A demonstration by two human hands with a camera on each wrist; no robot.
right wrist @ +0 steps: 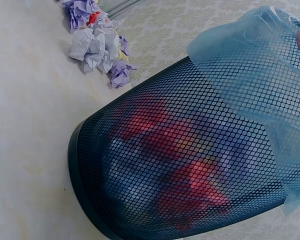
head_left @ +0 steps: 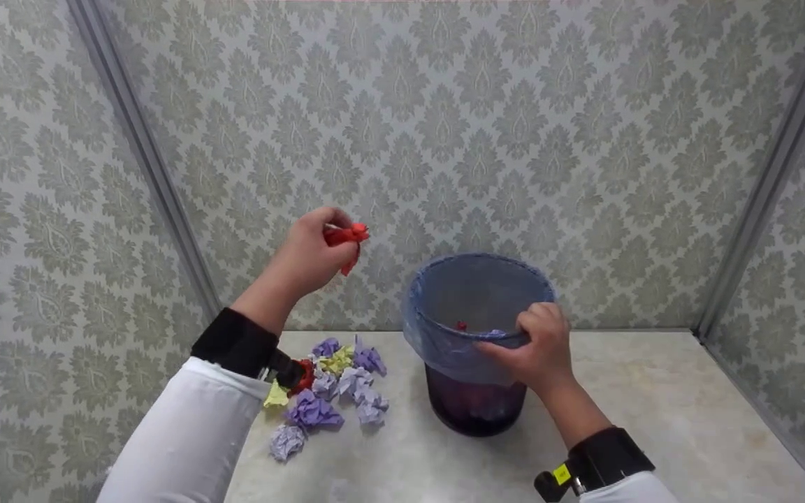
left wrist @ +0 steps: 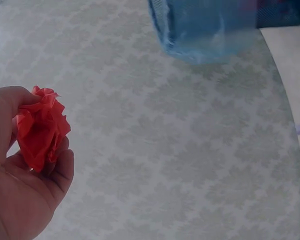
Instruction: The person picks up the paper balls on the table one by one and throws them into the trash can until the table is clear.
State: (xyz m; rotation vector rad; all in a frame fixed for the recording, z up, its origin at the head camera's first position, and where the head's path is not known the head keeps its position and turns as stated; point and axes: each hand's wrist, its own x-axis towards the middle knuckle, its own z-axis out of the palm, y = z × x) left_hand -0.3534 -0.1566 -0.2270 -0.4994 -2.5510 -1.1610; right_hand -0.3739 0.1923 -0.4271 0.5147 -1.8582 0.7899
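Note:
Between thumb and fingers, my left hand [head_left: 315,251] pinches a crumpled red paper ball [left wrist: 42,130], held in the air left of the wastebasket's rim. My right hand [head_left: 542,346] grips the near right rim of the dark mesh wastebasket [right wrist: 150,165], thumb outside and fingers over the edge. A blue plastic bag [head_left: 437,349] lines the basket and folds down over its rim. Through the mesh, red, yellow, purple and pale crumpled papers show inside. The basket stands upright on the table.
Left of the basket lies a cluster of crumpled papers: purple [head_left: 314,412], pale lilac [head_left: 287,441], yellow [head_left: 337,360] and a red one [head_left: 303,377] partly behind the left wrist camera. Patterned wall panels [head_left: 444,140] enclose the pale table [head_left: 626,391] at the back and sides.

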